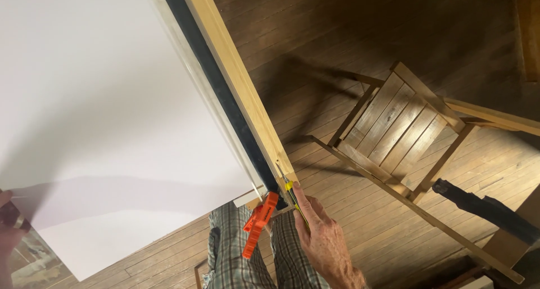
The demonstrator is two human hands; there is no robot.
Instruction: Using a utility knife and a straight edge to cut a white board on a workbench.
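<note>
Dark wooden floorboards (315, 36) lie below me, with a folding wooden chair (402, 126) to the right. No container shows. My right hand (320, 241) has its fingers (306, 205) closed on a yellow-handled tool (292, 196) against the wooden frame (242, 86), beside an orange clamp (257, 222). My left hand (8, 227) grips the white board (95, 114) at its edge.

Warm, dim room with one overexposed panel

The white board (101, 97) glares; the wooden chair (405, 126) throws hard shadows across the dark floorboards (315, 36).
</note>
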